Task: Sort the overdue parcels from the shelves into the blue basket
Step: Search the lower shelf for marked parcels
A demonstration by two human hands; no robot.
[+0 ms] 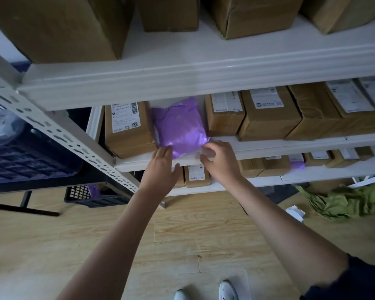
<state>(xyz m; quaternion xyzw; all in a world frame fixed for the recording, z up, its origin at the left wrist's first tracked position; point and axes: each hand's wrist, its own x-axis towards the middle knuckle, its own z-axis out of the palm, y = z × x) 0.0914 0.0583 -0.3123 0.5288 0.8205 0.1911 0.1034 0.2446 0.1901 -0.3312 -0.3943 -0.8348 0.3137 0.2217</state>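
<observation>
A purple plastic mailer parcel (179, 124) lies on the middle shelf (268, 144) between brown cardboard boxes, its near corner hanging over the shelf edge. My left hand (161, 167) is at the parcel's lower left corner with straight fingers touching it. My right hand (218, 161) pinches the parcel's clear lower right edge. A dark blue basket (30, 152) stands on a black table at the left, beyond the shelf post. A labelled brown box (128, 128) sits just left of the parcel.
Large cardboard boxes (59, 27) fill the top shelf; smaller labelled boxes (266, 113) line the middle and lower shelves. A black crate (91, 195) with a purple bag sits on the wooden floor. Green crumpled cloth (344, 202) lies at the right.
</observation>
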